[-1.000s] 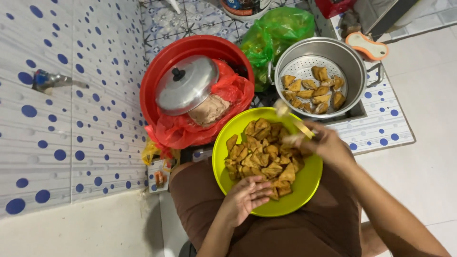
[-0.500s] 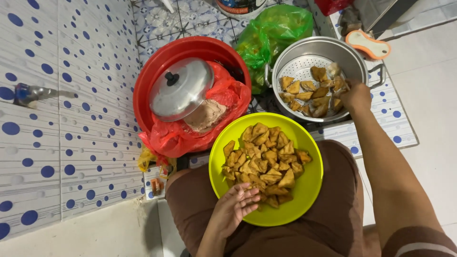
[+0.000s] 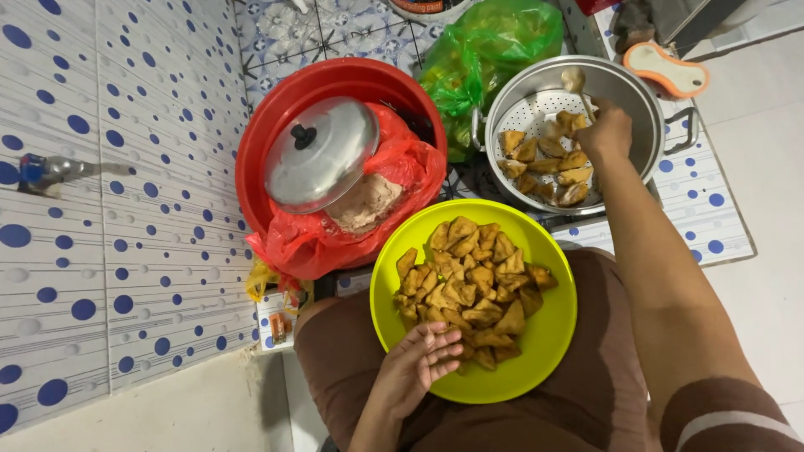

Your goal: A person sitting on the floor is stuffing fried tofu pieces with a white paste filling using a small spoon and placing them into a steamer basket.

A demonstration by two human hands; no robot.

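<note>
Your left hand (image 3: 414, 368) steadies the green plate (image 3: 553, 335) with spread fingers; your right hand (image 3: 605, 132) grips a spoon (image 3: 576, 84) over the steamer pot (image 3: 645, 100).

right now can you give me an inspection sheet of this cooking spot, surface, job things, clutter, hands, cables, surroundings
surface: patterned tile floor, plus a white mat with blue dots
job's things: yellow-green plate of fried pieces on the lap; metal pot with strainer holding more pieces
clutter: red basin with red bag and metal lid; green plastic bag
grips: left hand rests on the plate's near edge; right hand in the pot holds a utensil
cables: nothing seen
surroundings: blue-dotted tiled wall, metal tap
</note>
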